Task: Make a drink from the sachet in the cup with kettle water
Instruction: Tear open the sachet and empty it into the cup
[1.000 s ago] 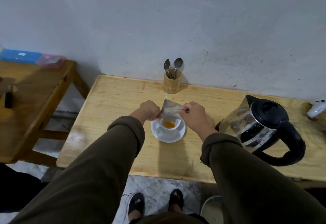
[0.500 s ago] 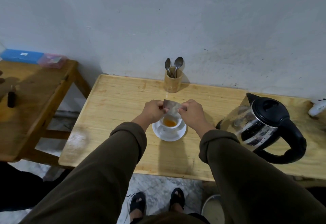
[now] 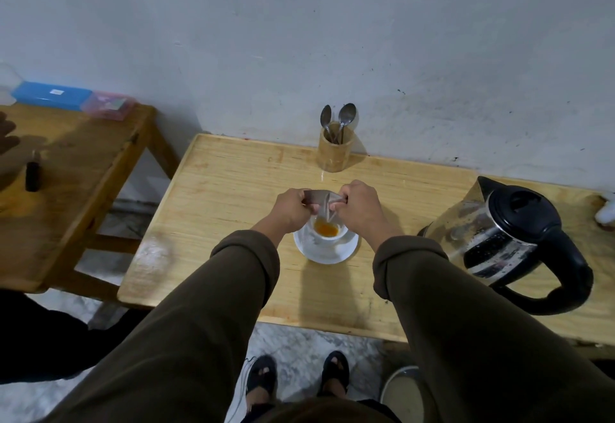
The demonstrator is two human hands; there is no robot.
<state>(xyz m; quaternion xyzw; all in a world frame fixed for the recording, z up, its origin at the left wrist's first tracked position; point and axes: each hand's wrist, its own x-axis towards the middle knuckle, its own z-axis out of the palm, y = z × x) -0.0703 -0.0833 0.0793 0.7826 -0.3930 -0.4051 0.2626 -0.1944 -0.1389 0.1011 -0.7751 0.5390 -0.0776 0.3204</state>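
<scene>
A small white cup (image 3: pixel 332 238) stands on a white saucer (image 3: pixel 324 253) in the middle of the wooden table (image 3: pixel 233 196), with orange powder (image 3: pixel 326 229) inside it. Both hands pinch a silver sachet (image 3: pixel 320 202) right above the cup, its lower tip pointing down into it. My left hand (image 3: pixel 291 208) grips the sachet's left end and my right hand (image 3: pixel 359 206) grips its right end. A glass kettle (image 3: pixel 509 239) with a black lid and handle stands on the table to the right.
A wooden holder (image 3: pixel 334 153) with two spoons (image 3: pixel 339 121) stands against the wall behind the cup. A second wooden table (image 3: pixel 76 169) at the left bears a blue box (image 3: pixel 50 95), a pink box (image 3: pixel 108 105) and a small dark bottle (image 3: pixel 32 173). My feet are on the floor below.
The sachet was held upright over the cup; both hands have folded and squeezed it so its tip points down into the cup. The hands have come closer together.
</scene>
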